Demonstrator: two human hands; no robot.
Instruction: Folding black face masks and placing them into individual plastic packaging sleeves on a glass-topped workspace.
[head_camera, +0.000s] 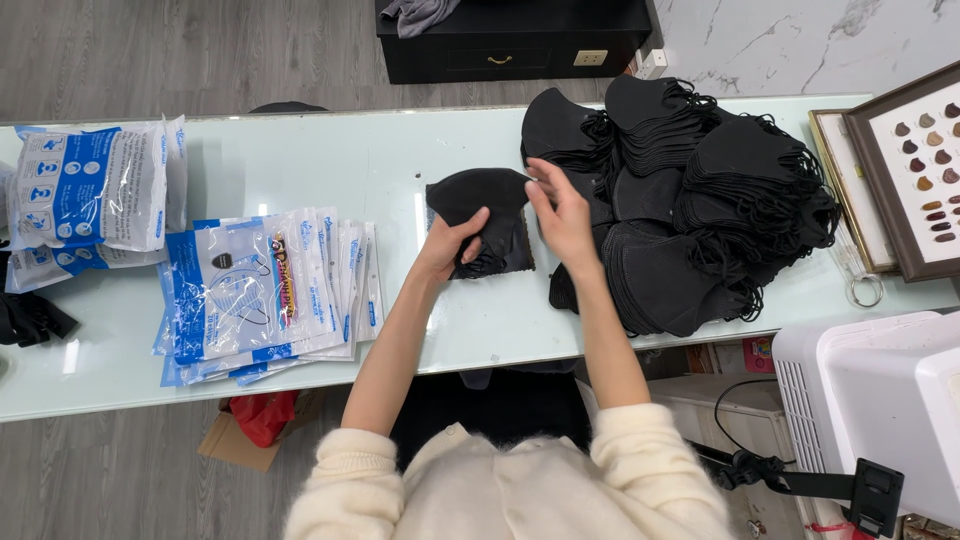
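Hands: 2, left (452, 243) and right (562, 215), hold 1 black mask (480, 195).

A fluffy cream-white knitted sweater (510, 490) covers the shoulders; its thick sleeves are pushed up near the elbows; both forearms bare; apparently no rings, though hands are small.

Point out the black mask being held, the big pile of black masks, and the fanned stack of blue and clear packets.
black mask (480, 192): head view, on its upper fabric panel.
pile of black masks (700, 200): head view, middle of the heap.
stack of packets (250, 290): head view, on the top packet's clear front.
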